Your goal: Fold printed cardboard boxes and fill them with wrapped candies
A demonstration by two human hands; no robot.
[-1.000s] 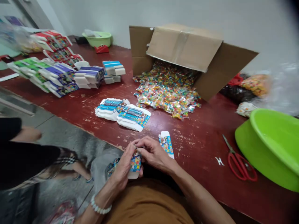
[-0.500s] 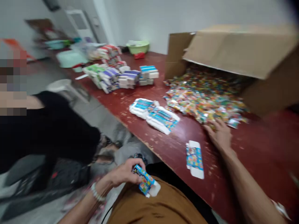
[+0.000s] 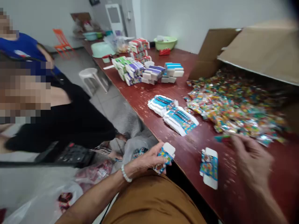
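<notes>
My left hand point(image 3: 153, 158) grips a small blue candy box point(image 3: 166, 155) with a white flap standing out at its top, just off the table's edge. My right hand point(image 3: 252, 158) is blurred; its fingertips pinch a small wrapped candy point(image 3: 223, 138) in front of the candy heap. That heap of shiny wrapped candies point(image 3: 219, 109) spills from a large cardboard box point(image 3: 257, 49). Between my hands a flat, unfolded blue box point(image 3: 209, 168) lies on the red table point(image 3: 187, 146). Two stacks of flat blue boxes point(image 3: 179, 119) lie farther back.
Stacked green, purple and blue boxes point(image 3: 153, 73) stand along the table, with a green basin point(image 3: 165, 43) behind. Someone in black clothing point(image 3: 88, 124) sits at the left, another person in blue point(image 3: 25, 49) beyond. Plastic bags point(image 3: 70, 189) and a white stool point(image 3: 90, 74) are on the floor.
My right hand has drawn back from the heap with a candy in its fingers. My left hand has raised the box toward the table edge, its flap now upward. The view has swung left.
</notes>
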